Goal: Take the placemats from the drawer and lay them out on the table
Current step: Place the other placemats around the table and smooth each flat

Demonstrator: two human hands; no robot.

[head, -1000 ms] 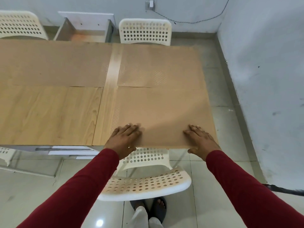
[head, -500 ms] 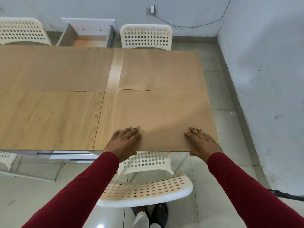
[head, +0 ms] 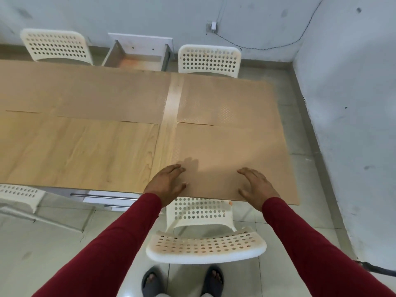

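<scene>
A tan placemat [head: 233, 155] lies flat on the near right end of the wooden table [head: 75, 151]. My left hand [head: 167, 185] rests palm down at its near left corner, fingers apart. My right hand [head: 255, 187] hovers or rests palm down over its near edge, fingers spread. Another placemat [head: 227, 101] lies beyond it at the far right. A third, longer one [head: 85, 95] covers the far left side. An open drawer [head: 139, 54] stands behind the table by the wall and looks empty.
White perforated chairs stand around: one [head: 205, 239] right in front of me under the table edge, two at the far side [head: 210, 61] [head: 55, 46], one at the near left [head: 19, 196]. A wall [head: 353, 125] runs close on the right. Drawer handles [head: 102, 197] show under the table.
The view pulled back a little. Both hands stayed on the near placemat's front edge, with the fingers lifting and spreading slightly; the mat sits flat in the same place.
</scene>
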